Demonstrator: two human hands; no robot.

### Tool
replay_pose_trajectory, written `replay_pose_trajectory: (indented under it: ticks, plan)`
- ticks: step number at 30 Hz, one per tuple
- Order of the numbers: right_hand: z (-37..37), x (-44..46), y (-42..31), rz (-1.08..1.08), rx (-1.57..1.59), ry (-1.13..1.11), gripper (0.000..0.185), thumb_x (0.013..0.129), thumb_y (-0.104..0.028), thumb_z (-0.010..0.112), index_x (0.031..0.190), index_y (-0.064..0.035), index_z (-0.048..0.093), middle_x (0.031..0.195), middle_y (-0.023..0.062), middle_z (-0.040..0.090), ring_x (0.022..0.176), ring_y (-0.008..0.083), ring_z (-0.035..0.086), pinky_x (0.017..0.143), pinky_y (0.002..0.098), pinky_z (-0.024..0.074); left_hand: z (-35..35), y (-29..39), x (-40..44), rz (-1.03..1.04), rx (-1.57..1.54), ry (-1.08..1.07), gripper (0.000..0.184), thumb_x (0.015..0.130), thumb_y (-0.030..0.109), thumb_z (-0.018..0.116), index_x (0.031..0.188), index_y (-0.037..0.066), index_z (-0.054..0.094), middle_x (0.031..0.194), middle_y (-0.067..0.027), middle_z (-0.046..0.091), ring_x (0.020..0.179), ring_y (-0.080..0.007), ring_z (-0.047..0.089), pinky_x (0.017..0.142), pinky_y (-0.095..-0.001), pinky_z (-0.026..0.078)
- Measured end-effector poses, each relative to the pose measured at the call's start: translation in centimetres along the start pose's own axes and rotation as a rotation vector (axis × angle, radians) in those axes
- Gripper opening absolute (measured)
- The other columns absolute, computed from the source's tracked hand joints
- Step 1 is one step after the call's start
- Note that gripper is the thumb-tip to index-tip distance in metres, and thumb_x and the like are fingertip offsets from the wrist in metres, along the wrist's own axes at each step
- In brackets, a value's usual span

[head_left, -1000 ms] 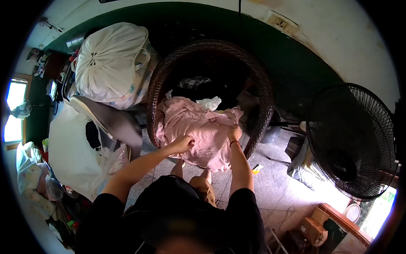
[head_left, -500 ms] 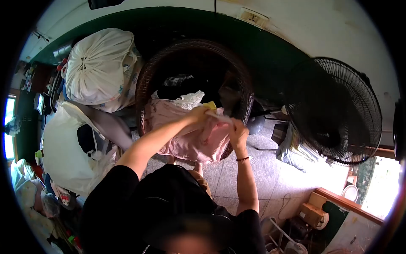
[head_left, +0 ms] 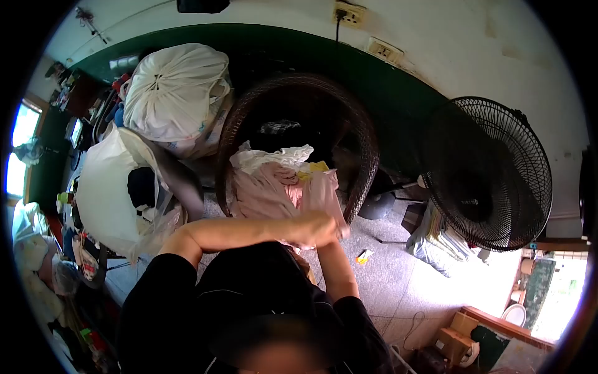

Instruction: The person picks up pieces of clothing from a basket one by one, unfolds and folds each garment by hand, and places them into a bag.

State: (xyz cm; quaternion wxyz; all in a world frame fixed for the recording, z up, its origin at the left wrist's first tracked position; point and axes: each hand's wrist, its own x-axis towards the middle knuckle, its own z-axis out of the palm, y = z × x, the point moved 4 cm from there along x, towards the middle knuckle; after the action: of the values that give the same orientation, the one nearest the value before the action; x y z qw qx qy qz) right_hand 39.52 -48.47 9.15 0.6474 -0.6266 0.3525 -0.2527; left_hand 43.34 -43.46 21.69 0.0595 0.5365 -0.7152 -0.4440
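Note:
A pink garment [head_left: 258,193] lies spread over the front of a dark woven round chair [head_left: 227,146]. My left hand [head_left: 316,229] reaches across to the right, its fingers closed at the garment's near right edge. My right hand [head_left: 339,232] is beside and partly behind the left one. It is blurred, and its fingers are mostly hidden. Behind the pink cloth lie a crumpled white cloth [head_left: 274,159] and a bit of yellow cloth [head_left: 317,166]. Dark clothes [head_left: 280,131] sit deeper in the chair.
A tied white bundle [head_left: 177,93] and an open white bag [head_left: 115,187] with dark cloth stand left. On the right is a large black fan [head_left: 492,174], with a plastic-wrapped stack [head_left: 436,243] beneath. A small orange-and-white scrap [head_left: 364,256] lies on the floor. Cardboard boxes [head_left: 455,343] stand lower right.
Both hands have come down toward my body, the left crossing over the right. The pink garment's right part has shifted. The small scrap now shows on the floor. The view has tilted slightly.

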Motion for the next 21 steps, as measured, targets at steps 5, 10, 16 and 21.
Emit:
replay_pose_trajectory:
  ticks: [5,10,16,21]
  plan:
    - [-2.1,-1.9,-2.2,0.071,0.008,-0.057,0.021,0.077,0.0,0.054,0.098,-0.0006,0.053,0.095,0.0123,0.057,0.082,0.0215,0.057,0.071,0.0307,0.0476,-0.7,9.8,-6.5,0.588,-0.283,-0.005,0.022,0.085,0.019,0.049,0.081,-0.002,0.048,0.054,-0.019,0.05,0.056,-0.0385,0.053,0.05,-0.0407,0.042]
    - [-2.7,-1.8,-4.4,0.043,-0.007,-0.043,0.022,0.077,-0.002,0.054,0.1,-0.0003,0.052,0.097,0.0124,0.056,0.084,0.0217,0.057,0.072,0.031,0.0476,-3.8,13.5,-10.2,0.775,-0.378,0.031,0.025,0.08,0.016,0.055,0.092,-0.003,0.046,0.057,-0.0179,0.052,0.056,-0.0367,0.053,0.049,-0.0408,0.041]
    - [-2.5,-0.8,-7.2,-0.002,-0.012,-0.039,0.024,0.078,-0.004,0.054,0.102,0.0001,0.052,0.099,0.0126,0.056,0.086,0.0219,0.056,0.074,0.0313,0.0476,-5.3,14.9,-14.1,0.934,-0.397,0.11,0.047,0.078,0.02,0.057,0.11,-0.01,0.041,0.063,-0.0169,0.053,0.054,-0.0332,0.053,0.046,-0.0372,0.04]
    - [-1.9,-0.3,-8.8,-0.014,-0.016,-0.058,0.026,0.078,-0.005,0.054,0.104,0.0004,0.051,0.101,0.0128,0.055,0.088,0.0221,0.056,0.075,0.0315,0.0476,-6.4,15.1,-17.2,0.958,-0.338,0.173,0.017,0.083,0.018,0.049,0.087,0.001,0.049,0.071,-0.0135,0.053,0.066,-0.0308,0.053,0.054,-0.0386,0.041]
